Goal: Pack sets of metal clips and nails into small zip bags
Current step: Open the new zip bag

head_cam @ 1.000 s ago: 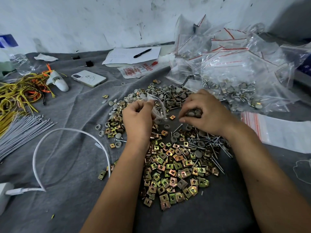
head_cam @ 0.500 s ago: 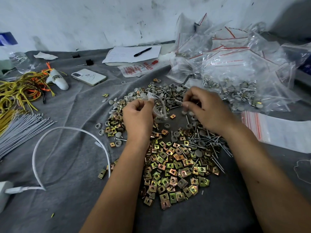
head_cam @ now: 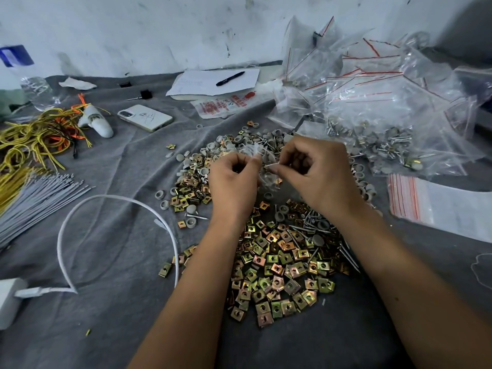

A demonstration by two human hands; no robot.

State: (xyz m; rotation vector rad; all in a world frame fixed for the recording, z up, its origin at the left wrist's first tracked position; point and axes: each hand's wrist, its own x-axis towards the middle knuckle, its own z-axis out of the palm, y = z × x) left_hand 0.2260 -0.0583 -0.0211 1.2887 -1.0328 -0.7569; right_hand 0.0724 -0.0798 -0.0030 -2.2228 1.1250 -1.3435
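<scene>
Left hand pinches the mouth of a small clear zip bag above the heap of metal clips; right hand pinches a nail at the bag's opening, over grey cloth.

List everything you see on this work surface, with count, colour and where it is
metal clips: heap, gold, centre near
nails: many, silver, right of clips
caps: many, grey, beyond the hands
small zip bag: one, clear, between the hands
filled bags: pile, clear, far right
empty bags: stack, clear, right
phone: one, white, left of centre
pen: one, black, on paper
cable: one, white, left
left hand: grips bag
right hand: pinches a nail
</scene>
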